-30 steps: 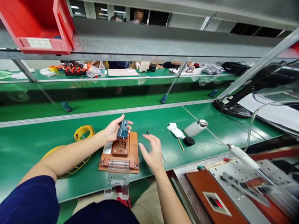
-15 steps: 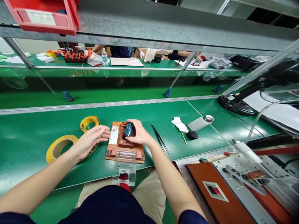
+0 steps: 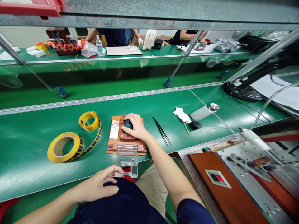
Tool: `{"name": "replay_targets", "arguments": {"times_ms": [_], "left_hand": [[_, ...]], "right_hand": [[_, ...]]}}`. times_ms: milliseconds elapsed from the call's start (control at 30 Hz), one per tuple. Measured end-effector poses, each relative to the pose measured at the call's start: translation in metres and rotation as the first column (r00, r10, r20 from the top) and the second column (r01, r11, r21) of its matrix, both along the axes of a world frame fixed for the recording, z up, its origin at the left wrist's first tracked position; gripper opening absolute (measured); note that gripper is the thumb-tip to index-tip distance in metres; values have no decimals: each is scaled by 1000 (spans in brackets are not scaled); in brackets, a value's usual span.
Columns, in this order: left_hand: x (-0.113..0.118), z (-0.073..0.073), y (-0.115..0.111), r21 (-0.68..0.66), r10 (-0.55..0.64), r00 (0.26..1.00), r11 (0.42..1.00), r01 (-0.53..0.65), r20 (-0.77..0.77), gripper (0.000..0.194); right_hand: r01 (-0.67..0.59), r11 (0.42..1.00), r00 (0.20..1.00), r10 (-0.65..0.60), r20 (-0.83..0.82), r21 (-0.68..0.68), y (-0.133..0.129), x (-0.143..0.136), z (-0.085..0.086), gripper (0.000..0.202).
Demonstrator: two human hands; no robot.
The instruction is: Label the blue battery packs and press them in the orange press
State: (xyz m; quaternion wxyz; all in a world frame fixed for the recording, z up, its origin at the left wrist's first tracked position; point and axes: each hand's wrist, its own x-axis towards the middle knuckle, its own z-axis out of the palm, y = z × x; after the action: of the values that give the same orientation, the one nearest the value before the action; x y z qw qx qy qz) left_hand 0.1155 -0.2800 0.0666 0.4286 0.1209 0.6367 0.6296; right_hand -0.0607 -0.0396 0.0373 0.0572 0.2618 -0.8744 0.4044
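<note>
Can make out only part of the dark teal housing (image 3: 127, 124), largely covered by the right hand (image 3: 137, 127). Looks compact and rounded, nearly black in the shade beneath the fingers, bluer along the exposed side (with finer marks too small to tell). Sits in the raised reddish-brown block (image 3: 128, 137) of an orange-brown fixture (image 3: 114, 142) on the green worktop (image 3: 144, 102), just right of a white label (image 3: 114, 132). Pinched there between thumb and fingers of the right hand. Resembles in colour the three teal pieces (image 3: 168, 82) on the green strip (image 3: 105, 88) beyond the metal rail. Lies between a large yellow tape roll (image 3: 51, 149) and black tweezers (image 3: 161, 130), well apart from both. Can see the left hand (image 3: 101, 185) low before the body, loosely spread, thumb apart from bent fingers, beside a clear flap (image 3: 134, 160) hanging off the worktop's near edge; cannot tell whether touching it.
</note>
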Motion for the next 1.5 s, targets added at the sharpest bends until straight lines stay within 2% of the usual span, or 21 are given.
{"name": "replay_targets", "arguments": {"times_ms": [133, 200, 267, 367, 400, 467, 533, 633, 700, 733, 800, 867, 900, 967, 1033, 1133, 1200, 1300, 1367, 1500], "left_hand": [[-6, 4, 5, -33, 6, 1000, 999, -5, 15, 37], [-8, 10, 1, 47, 29, 997, 998, -33, 74, 37], [-10, 19, -3, 165, 53, 992, 984, -72, 114, 41], [-18, 35, -4, 303, 78, 989, 946, -114, 127, 51], [-23, 41, -3, 333, 91, 987, 934, -131, 131, 52], [-36, 53, 3, 379, 149, 979, 905, -192, 141, 55], [-54, 62, 13, 398, 244, 956, 870, -291, 165, 58], [-83, 65, 32, 353, 386, 889, 819, -453, 245, 53], [-101, 61, 43, 267, 448, 843, 809, -524, 297, 37], [-108, 58, 47, 215, 462, 840, 823, -526, 286, 28], [-121, 51, 49, 121, 446, 870, 871, -476, 208, 22], [-130, 47, 40, -5, 407, 914, 914, -407, -7, 31], [-135, 47, 32, -87, 387, 909, 911, -402, -153, 36], [-145, 49, 9, -237, 344, 829, 846, -477, -440, 41], [-155, 52, -16, -333, 279, 713, 737, -589, -643, 40], [-169, 53, -44, -408, 195, 631, 613, -676, -751, 40], [-177, 49, -49, -454, 129, 623, 575, -681, -771, 38], [-191, 42, -45, -496, 84, 635, 550, -672, -768, 27], [-200, 40, -41, -499, 98, 638, 537, -680, -764, 33], [-203, 44, -46, -411, 238, 596, 531, -741, -767, 37]], "right_hand": [[141, 990, 990, -141, -25, 18, -8, -18, 4, 20], [215, 977, 976, -215, -20, -11, -5, -22, 5, 26], [197, 980, 980, -198, -19, -35, -4, -19, 6, 25], [40, 999, 997, -42, -62, -24, -3, -8, 6, 36], [42, 999, 995, -44, -87, -21, -2, -4, 6, 35], [160, 986, 977, -165, -132, -43, 6, 1, 6, 24], [324, 942, 928, -334, -164, -85, 23, 7, 2, 24], [479, 875, 843, -481, -240, -69, 62, 21, -10, 25], [623, 782, 754, -601, -265, -2, 87, 37, -23, 28], [686, 726, 707, -653, -272, 41, 98, 45, -30, 30], [780, 617, 620, -737, -269, 108, 113, 62, -45, 37], [811, 564, 585, -771, -252, 154, 119, 75, -57, 44], [812, 558, 584, -775, -244, 170, 120, 79, -61, 46], [799, 569, 601, -764, -237, 194, 118, 82, -66, 46], [789, 578, 614, -751, -243, 206, 116, 82, -68, 43], [786, 579, 618, -740, -265, 215, 115, 79, -67, 40], [785, 580, 619, -735, -278, 216, 115, 78, -67, 38], [785, 583, 620, -731, -286, 211, 116, 78, -67, 36], [790, 577, 613, -740, -278, 206, 116, 79, -68, 34], [824, 550, 566, -794, -222, 135, 119, 79, -70, 33]]}}
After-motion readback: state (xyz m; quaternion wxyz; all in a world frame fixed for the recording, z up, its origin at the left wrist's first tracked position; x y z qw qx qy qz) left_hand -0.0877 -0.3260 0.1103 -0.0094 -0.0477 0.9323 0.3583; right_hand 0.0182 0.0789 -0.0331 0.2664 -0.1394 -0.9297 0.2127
